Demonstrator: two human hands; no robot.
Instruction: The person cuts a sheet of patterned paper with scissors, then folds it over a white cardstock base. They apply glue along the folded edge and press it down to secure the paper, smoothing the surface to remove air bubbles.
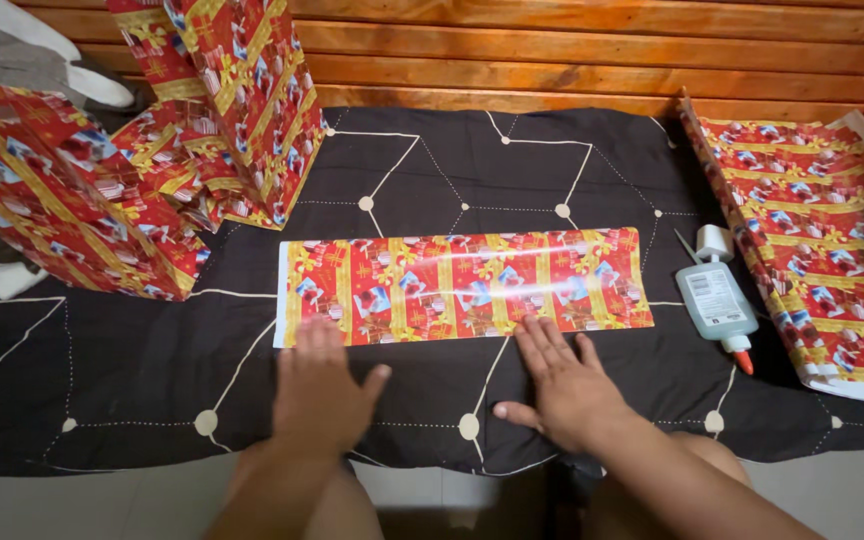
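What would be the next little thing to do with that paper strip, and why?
Probably reach for the glue bottle. The strip lies flat under the fingertips of both the left hand and the right hand, and the glue lies just right of it, close to the right hand.

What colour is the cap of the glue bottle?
The cap of the glue bottle is orange-red, seen in the head view.

Open dark cloth (102, 370) lies clear in front of and behind the wrapping-paper strip (462, 283). Left passage is blocked by standing gift bags (72, 200) and a taller bag (242, 100) behind them. Right passage is narrowed by a glue bottle (717, 298) lying just beside the strip, with a paper roll (822, 260) beyond it. A wooden wall (602, 50) closes the far side.
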